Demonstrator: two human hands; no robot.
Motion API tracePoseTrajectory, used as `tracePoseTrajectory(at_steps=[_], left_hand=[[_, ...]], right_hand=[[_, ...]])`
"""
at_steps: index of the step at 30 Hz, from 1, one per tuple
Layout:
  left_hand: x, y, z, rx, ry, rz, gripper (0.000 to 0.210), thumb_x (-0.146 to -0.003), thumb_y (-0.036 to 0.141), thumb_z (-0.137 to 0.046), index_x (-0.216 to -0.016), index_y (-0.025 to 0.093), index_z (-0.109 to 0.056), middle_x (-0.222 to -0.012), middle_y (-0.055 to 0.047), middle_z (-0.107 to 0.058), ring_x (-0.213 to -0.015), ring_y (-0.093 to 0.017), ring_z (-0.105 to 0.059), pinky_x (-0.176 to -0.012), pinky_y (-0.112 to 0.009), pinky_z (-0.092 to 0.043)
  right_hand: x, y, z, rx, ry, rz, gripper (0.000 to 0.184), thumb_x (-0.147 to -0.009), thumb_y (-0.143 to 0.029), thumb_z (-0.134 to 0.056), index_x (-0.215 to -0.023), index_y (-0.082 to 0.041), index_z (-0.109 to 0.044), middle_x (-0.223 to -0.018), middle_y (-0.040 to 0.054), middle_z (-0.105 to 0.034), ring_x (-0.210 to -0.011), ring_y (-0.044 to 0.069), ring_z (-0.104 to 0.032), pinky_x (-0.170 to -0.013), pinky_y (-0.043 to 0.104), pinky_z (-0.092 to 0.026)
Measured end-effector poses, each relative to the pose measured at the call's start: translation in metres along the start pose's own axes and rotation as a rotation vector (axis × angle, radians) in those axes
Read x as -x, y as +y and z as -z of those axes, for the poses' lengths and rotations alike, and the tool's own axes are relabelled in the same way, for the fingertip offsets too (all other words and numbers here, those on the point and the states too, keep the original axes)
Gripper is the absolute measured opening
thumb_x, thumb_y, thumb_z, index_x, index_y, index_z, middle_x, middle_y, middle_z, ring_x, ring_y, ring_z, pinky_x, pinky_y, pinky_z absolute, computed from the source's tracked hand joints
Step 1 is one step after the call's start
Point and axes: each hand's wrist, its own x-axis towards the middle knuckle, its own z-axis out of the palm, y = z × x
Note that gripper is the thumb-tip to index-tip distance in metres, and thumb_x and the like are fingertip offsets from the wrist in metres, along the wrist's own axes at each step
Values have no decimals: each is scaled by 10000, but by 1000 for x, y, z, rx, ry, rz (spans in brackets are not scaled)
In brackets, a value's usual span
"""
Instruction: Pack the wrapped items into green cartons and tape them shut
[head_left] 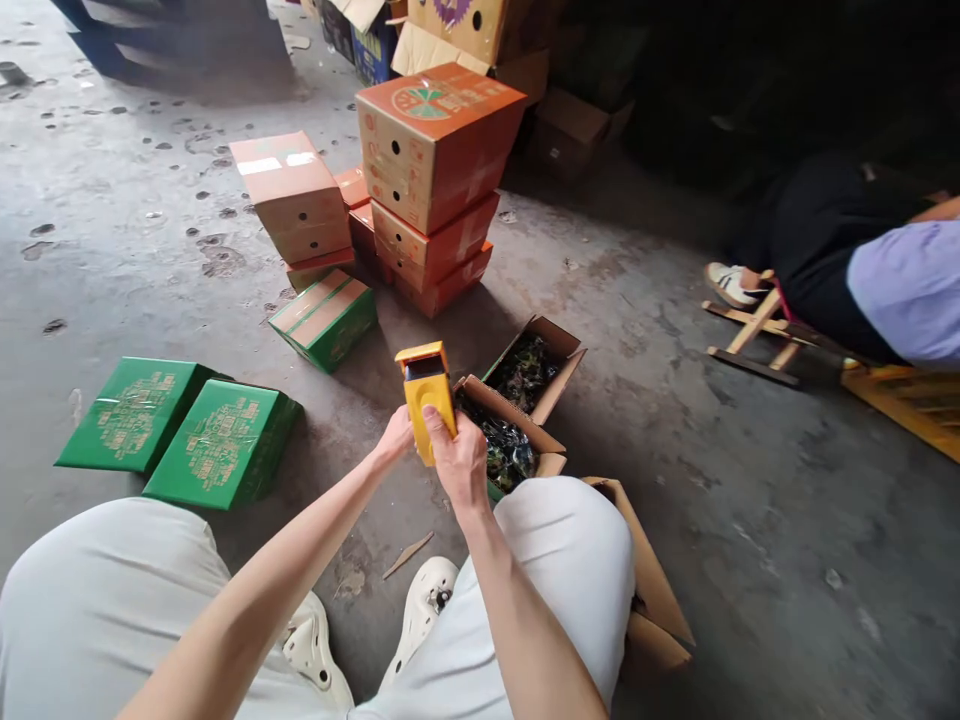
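A slim yellow box (431, 395) with an orange flap tipped up at its top is held out in front of my knees. Just under the flap, a dark opening or contents shows. My right hand (463, 460) is closed around the box's right side, thumb pressed on its front. My left hand (399, 432) grips the lower left side, its fingers partly hidden behind the box. Close by on the right are two open cartons (551, 440) with dark, plastic-wrapped contents (508, 452).
Two green boxes (217, 440) lie at left, another green box (322, 315) beyond. Orange cartons (442, 150) are stacked at the back. An open carton (652, 560) stands beside my right knee. A person (817, 260) sits at right on a wooden stool (757, 325).
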Motion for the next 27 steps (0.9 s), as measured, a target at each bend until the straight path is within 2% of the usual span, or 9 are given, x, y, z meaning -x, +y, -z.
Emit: tracePoseTrajectory(at_steps=[4, 7, 9, 14, 17, 20, 23, 26, 27], left_hand=[[-20, 39, -17, -258, -94, -10, 291, -931, 272, -585, -1142, 176, -761, -1063, -131, -793, -997, -287, -749, -799, -312, -571], [-20, 41, -10, -431, -126, 8, 310, -894, 182, -575, -1141, 182, -762, -1082, -147, -783, -1030, -273, -740, -811, -282, -527], [-13, 29, 3, -454, -143, -12, 293, -894, 157, -554, -1096, 176, -766, -1059, -139, -781, -1015, -255, -734, -799, -264, -503], [26, -46, 70, -530, -110, 38, 220, -908, 196, -518, -975, 164, -725, -932, -99, -754, -888, -230, -695, -705, -260, -439], [66, -109, 117, -489, -52, 141, 193, -896, 245, -510, -852, 165, -680, -798, -51, -701, -769, -201, -653, -657, -254, -413], [103, -151, 144, -395, -25, 252, 207, -873, 303, -517, -818, 172, -667, -714, -19, -658, -748, -215, -651, -659, -262, -454], [121, -153, 147, -325, 121, 188, 240, -867, 318, -535, -962, 175, -702, -836, -49, -716, -929, -270, -697, -831, -339, -547], [120, -127, 136, -352, 532, -81, 376, -960, 346, -494, -1265, 193, -652, -1248, -125, -701, -1307, -289, -589, -1128, -416, -452], [117, -118, 131, -367, 569, -143, 389, -988, 334, -469, -1323, 210, -625, -1356, -125, -659, -1356, -271, -562, -1161, -402, -427]], right_hand=[[-1, 13, 35, -313, 197, -85, 629, -980, -725, -478, -1079, -162, -742, -918, 151, -784, -840, 247, -759, -712, 281, -586], [1, 20, 55, -494, 365, -121, 647, -923, -770, -522, -1025, -173, -749, -746, 108, -758, -715, 248, -755, -596, 288, -581], [3, 23, 65, -589, 446, -120, 621, -895, -767, -568, -972, -177, -746, -680, 84, -740, -645, 245, -745, -540, 288, -565], [5, 33, 82, -666, 507, -100, 651, -845, -773, -633, -947, -138, -738, -661, 90, -744, -593, 243, -739, -535, 290, -566], [3, 36, 83, -657, 448, -101, 683, -830, -791, -638, -957, -128, -743, -680, 102, -753, -595, 244, -739, -516, 285, -559], [0, 33, 74, -617, 375, -101, 708, -826, -812, -626, -961, -128, -746, -671, 105, -751, -584, 249, -737, -497, 286, -554], [-4, 25, 58, -561, 273, -96, 684, -814, -806, -647, -950, -142, -740, -658, 97, -743, -566, 256, -734, -483, 296, -559], [-10, 19, 41, -521, 183, -64, 644, -813, -797, -657, -913, -164, -724, -670, 100, -743, -561, 262, -733, -476, 303, -567], [-11, 17, 36, -509, 163, -52, 639, -815, -799, -653, -907, -170, -719, -676, 104, -744, -564, 264, -735, -478, 306, -571]])
